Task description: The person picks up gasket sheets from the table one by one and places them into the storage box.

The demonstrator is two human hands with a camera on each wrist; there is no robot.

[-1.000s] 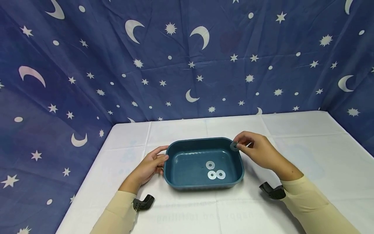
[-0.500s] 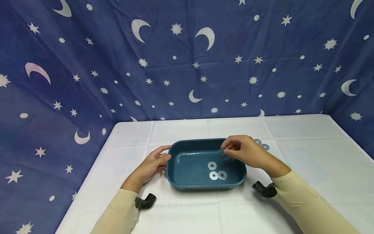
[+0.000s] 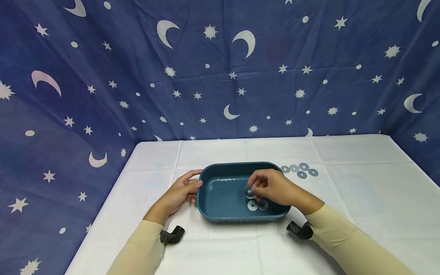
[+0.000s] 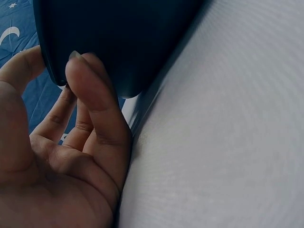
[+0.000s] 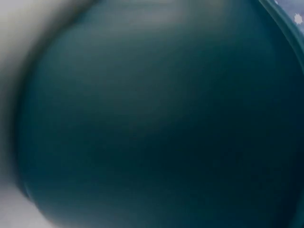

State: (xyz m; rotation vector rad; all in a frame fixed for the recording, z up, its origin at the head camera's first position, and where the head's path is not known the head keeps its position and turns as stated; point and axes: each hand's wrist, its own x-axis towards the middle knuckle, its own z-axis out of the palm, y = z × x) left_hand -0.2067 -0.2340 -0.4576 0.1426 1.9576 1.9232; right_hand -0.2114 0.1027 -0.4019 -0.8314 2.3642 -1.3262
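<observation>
A dark teal plastic tub (image 3: 220, 218) with rounded corners sits on the table. My left hand (image 3: 180, 194) holds its left end, thumb at the rim and fingers against the outer wall; in the left wrist view the fingers (image 4: 90, 90) lie along that wall. Inside the tub, my right hand (image 3: 271, 186) pinches a grey flat washer (image 3: 248, 193) between thumb and fingertips, low over the floor and overlapping another washer. Nearer me on the tub floor lie a pale washer (image 3: 252, 205) and a second, shaded washer (image 3: 263, 205). The right wrist view shows only blurred tub wall (image 5: 118, 95).
Several loose grey washers (image 3: 301, 175) lie on the white tablecloth (image 3: 220, 248) just right of the tub's back corner. A blue curtain (image 3: 192, 53) with moons and stars hangs behind and at the sides. Black wrist mounts (image 3: 172, 234) stick out from both sleeves.
My right hand has carried the washer from the tub's back right rim leftward and down into the tub, uncovering the washers on the table. My left hand has stayed at the left end.
</observation>
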